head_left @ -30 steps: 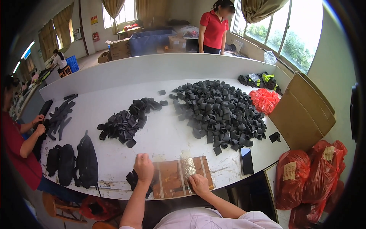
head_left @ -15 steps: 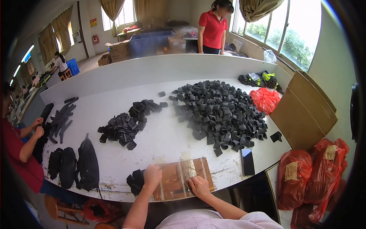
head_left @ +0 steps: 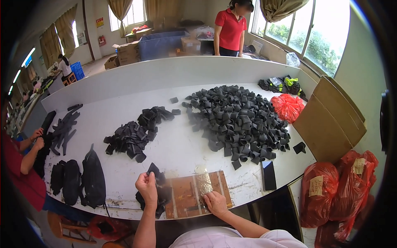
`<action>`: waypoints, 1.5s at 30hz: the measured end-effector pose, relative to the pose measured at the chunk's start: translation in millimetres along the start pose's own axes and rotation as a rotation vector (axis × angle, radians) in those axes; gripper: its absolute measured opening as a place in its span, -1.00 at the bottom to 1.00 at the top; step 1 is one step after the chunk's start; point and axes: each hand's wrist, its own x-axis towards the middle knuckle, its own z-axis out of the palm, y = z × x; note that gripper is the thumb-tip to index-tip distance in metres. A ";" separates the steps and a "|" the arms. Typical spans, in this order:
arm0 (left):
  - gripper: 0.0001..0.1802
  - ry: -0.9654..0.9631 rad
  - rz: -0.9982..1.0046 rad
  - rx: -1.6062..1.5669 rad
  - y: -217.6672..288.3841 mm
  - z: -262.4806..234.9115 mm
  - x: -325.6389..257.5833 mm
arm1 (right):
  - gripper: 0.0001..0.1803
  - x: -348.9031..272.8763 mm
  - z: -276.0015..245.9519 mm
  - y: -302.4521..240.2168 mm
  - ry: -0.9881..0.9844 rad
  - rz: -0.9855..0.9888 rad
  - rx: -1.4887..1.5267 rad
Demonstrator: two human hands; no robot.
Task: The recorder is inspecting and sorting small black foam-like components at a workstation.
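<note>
My left hand (head_left: 147, 188) is raised above the table's near edge, pinching a small black fabric piece (head_left: 153, 169) between thumb and fingers. Below and beside that hand lies a small heap of similar black pieces (head_left: 161, 202), partly hidden by it. My right hand (head_left: 215, 202) rests with curled fingers on a flat brown board (head_left: 186, 189), at the lower end of its shiny tape strip (head_left: 204, 182). Whatever its fingertips hold, if anything, is hidden. Pale strips also cross the board.
A large pile of black curled pieces (head_left: 240, 122) covers the right middle, with a smaller pile (head_left: 132, 138) to its left. A phone (head_left: 268, 175) lies near the right edge. Red bags (head_left: 318, 194) and cardboard (head_left: 326, 115) stand right. At left, a co-worker's hands (head_left: 38, 138) handle black material.
My left hand has moved left off the board and now holds up a black fabric piece. My right hand stays at about the same place on the board.
</note>
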 end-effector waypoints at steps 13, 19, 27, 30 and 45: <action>-0.94 -0.735 -0.581 -0.245 46.8 -18.4 -88.3 | -0.76 -12.2 -27.7 -30.5 -0.158 0.311 0.527; -0.92 -0.732 -0.365 -0.082 68.2 18.7 -97.5 | -0.79 20.4 -64.1 -76.6 -0.219 0.522 1.042; -0.76 -0.755 -0.627 -0.722 76.0 26.3 -88.5 | -0.89 51.8 -93.7 -84.2 -0.177 0.819 1.639; -0.77 -0.720 -0.662 -0.749 74.4 26.9 -90.3 | -0.89 48.7 -88.9 -79.6 -0.184 0.849 1.686; -0.88 -0.679 -0.612 -0.581 72.8 30.2 -90.8 | -0.87 47.3 -80.2 -79.6 -0.247 0.848 1.696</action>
